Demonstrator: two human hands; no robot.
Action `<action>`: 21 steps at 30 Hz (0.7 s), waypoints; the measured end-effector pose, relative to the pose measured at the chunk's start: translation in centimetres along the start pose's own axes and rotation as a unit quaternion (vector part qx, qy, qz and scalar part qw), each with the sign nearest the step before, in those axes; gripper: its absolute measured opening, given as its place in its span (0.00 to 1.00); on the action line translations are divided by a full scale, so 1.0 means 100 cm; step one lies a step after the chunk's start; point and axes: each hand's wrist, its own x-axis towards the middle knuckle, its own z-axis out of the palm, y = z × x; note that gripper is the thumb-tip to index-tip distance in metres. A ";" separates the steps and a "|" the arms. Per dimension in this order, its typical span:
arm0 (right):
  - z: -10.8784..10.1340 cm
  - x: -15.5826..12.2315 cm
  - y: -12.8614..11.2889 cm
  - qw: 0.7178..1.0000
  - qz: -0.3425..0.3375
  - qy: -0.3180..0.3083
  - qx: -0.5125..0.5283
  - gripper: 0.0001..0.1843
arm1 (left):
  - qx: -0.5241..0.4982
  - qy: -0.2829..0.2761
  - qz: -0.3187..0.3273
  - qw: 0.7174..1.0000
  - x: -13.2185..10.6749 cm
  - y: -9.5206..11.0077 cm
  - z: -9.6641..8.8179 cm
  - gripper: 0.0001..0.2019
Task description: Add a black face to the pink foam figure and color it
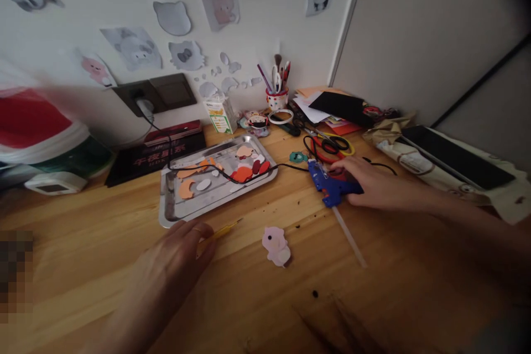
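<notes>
My left hand (186,249) is closed around a slim yellow tool with a thin dark tip (226,229), just in front of the metal tray. My right hand (375,182) grips the handle of a blue hot glue gun (332,182) lying on the table. A long translucent glue stick (349,238) sticks out of the gun toward me. Between my hands lies a small pink animal cutout (276,246) with one black eye and a pale belly; neither hand touches it. Several tiny dark bits are scattered around it, among them a black dot (315,293).
The metal tray (166,213) holds orange, red and white cutouts, with a black cable (290,165) running across it. Behind are scissors (332,144), a brush cup (277,98), a small carton (219,114) and stacked papers (319,105). A bag (440,160) lies right.
</notes>
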 end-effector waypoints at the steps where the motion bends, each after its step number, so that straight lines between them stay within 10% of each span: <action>1: -0.004 -0.002 -0.004 1.000 -0.003 0.019 0.014 0.27 | -0.036 0.005 -0.035 0.999 0.000 0.003 -0.001 0.05; 4: -0.011 -0.015 -0.034 0.988 0.002 0.137 0.070 0.15 | -0.282 -0.013 -0.132 0.950 0.004 0.026 -0.002 0.06; 9: 0.010 -0.038 -0.107 0.978 -0.053 0.117 0.167 0.10 | -0.591 -0.065 -0.153 0.789 0.019 0.083 0.000 0.03; 15: 0.033 -0.056 -0.113 0.977 -0.101 0.186 0.038 0.04 | -0.440 0.225 -0.186 0.849 0.001 0.047 -0.019 0.02; 19: 0.037 -0.062 -0.098 0.925 -0.229 0.300 0.045 0.05 | -0.307 0.237 -0.116 0.914 -0.026 0.018 -0.011 0.03; 21: 0.040 -0.059 -0.097 0.908 -0.204 0.366 0.011 0.05 | -0.249 0.142 0.018 0.958 -0.033 0.026 -0.002 0.03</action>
